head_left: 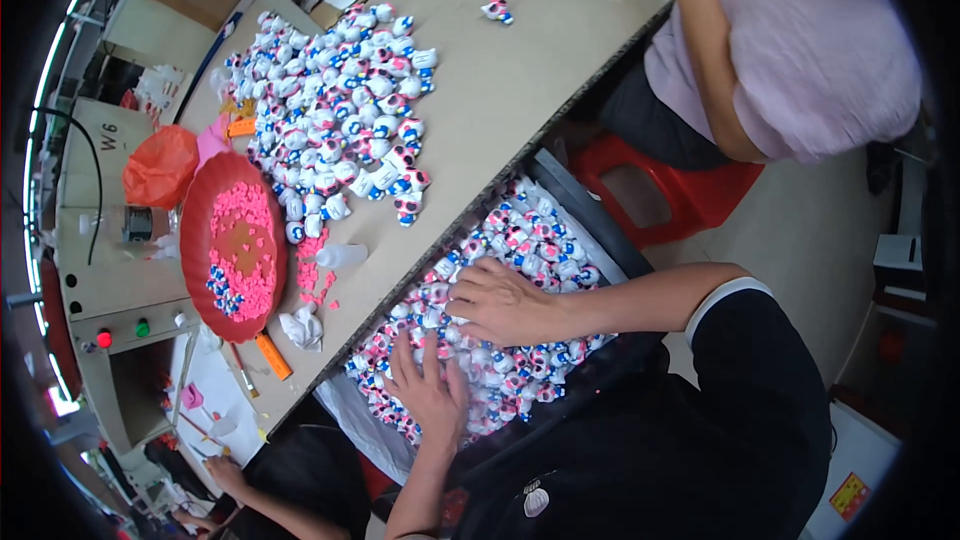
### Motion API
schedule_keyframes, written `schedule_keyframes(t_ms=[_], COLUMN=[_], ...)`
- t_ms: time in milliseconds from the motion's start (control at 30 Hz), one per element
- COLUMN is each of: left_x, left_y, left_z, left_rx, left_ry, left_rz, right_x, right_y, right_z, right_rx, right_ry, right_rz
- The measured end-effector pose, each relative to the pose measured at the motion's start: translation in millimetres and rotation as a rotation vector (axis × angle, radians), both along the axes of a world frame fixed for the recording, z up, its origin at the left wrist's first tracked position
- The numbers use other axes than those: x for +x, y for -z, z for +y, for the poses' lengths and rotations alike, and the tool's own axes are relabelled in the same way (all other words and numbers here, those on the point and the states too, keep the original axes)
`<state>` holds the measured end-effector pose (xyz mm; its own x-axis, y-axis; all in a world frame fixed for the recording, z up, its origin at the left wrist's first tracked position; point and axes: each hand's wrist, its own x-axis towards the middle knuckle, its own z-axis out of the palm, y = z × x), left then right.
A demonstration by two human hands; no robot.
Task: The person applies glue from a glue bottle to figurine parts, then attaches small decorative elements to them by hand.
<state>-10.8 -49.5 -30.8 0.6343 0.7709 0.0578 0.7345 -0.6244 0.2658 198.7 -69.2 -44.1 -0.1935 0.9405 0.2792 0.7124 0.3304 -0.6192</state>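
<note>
A dark-sided bin (pixel 598 223) with a plastic liner is heaped with small white, pink and blue toy figures (pixel 530 240). My left hand (pixel 432 392) lies on the heap at its nearer left side, fingers spread apart. Across the middle of the same heap rests my right hand (pixel 500 305), its fingers stretched out to the left over the figures. Both palms face down, and what lies beneath them is hidden. Neither hand visibly lifts a figure.
On the table (pixel 480 80) sits a large pile of figures (pixel 340 110). Beside it are a red bowl (pixel 196 240) of pink pieces, a white bottle (pixel 342 256), a brush (pixel 244 372) and crumpled tissue (pixel 301 328). A co-worker (pixel 790 40) is by a red stool (pixel 660 190).
</note>
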Motion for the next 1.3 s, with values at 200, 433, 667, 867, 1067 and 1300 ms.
schedule_keyframes(t_ms=[200,433,667,867,1067,1300], left_x=[8.8,12.7,11.7,13.6,6.8,1.0], left_y=[4.1,-1.9,0.8,-9.6,-20.2,1.4], left_z=[19.0,21.3,16.7,16.8,12.1,-0.9], left_rx=[-0.070,-0.102,-0.084,-0.084,-0.180,-0.061], left_ry=[-0.050,-0.063,-0.051,-0.029,0.001,-0.044], left_rz=[-0.187,-0.206,-0.193,-0.189,-0.126,0.113], right_x=[10.9,19.8,12.5,9.1,5.9,-11.6], right_y=[-7.7,-10.4,2.9,3.4,4.4,18.1], right_z=[8.7,12.1,11.8,16.4,10.2,10.3], right_rx=[-0.080,-0.279,-0.058,0.205,0.225,0.218], right_ry=[-0.040,-0.115,0.009,0.037,0.068,0.067], right_rz=[0.047,0.009,0.043,0.099,0.006,-0.086])
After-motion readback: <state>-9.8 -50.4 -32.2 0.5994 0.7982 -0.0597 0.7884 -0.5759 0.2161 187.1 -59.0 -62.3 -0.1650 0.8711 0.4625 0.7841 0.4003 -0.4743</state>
